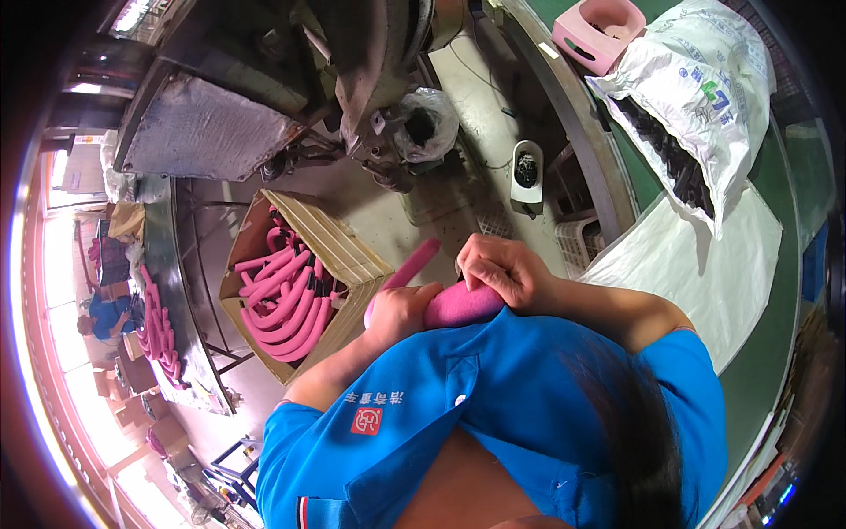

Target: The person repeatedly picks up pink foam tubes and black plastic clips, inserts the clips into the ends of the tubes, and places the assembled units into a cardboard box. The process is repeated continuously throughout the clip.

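A curved pink foam-covered tube (464,304) is held close against the front of my blue shirt. Around its left part my left hand (401,314) is closed, and a narrower pink end sticks out beyond the knuckles. My right hand (504,271) has its fingers curled and pinched at the tube's upper edge; whether something small sits between the fingertips is hidden. Just beyond my left hand stands an open cardboard box (339,240), holding many curved pink tubes (286,322), some with dark ends.
A metal machine (374,123) stands ahead. A white sack (718,84) of black pieces, a pink plastic bin (599,40) and a white sheet (696,278) lie on the green table at right. A white container (526,181) is ahead. Far left, a person (110,317) works near more pink tubes (156,331).
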Motion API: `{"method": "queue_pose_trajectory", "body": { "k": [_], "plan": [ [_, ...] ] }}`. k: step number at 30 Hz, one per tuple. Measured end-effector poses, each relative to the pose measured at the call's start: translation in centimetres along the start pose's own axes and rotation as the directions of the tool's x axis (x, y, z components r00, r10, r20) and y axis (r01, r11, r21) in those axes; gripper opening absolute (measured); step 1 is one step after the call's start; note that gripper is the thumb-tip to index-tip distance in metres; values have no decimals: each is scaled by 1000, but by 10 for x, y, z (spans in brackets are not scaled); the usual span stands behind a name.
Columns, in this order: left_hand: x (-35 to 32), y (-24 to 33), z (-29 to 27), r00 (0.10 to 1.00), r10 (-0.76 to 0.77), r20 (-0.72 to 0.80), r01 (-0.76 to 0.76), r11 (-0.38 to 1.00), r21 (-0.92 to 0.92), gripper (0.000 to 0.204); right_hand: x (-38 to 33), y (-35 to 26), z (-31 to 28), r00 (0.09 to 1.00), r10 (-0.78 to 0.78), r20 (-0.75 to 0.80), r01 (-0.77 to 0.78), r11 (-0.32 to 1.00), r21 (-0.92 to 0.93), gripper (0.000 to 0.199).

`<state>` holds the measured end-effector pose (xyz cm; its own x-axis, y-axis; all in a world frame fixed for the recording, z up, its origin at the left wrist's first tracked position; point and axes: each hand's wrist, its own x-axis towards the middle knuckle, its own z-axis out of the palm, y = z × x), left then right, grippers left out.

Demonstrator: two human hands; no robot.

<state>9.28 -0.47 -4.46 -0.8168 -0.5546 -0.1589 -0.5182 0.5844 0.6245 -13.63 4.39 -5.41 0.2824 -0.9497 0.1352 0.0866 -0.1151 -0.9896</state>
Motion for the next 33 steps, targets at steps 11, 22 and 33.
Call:
{"method": "queue_pose_trajectory", "body": {
  "k": [11,22,33],
  "plan": [
    [-28,-41,-21,603,-379,-702,-538,457,-708,33,-28,83,-37,535,418,-735,-206,908,366,49],
    [46,-114,83,880,-414,231,468,679,-565,39,-16,45,-11,986,113,-124,-48,900,433,26],
    [155,135,-85,858,231,-459,-511,472,-718,40,-51,47,4,981,-21,-195,25,999,21,33]
  ]
}}
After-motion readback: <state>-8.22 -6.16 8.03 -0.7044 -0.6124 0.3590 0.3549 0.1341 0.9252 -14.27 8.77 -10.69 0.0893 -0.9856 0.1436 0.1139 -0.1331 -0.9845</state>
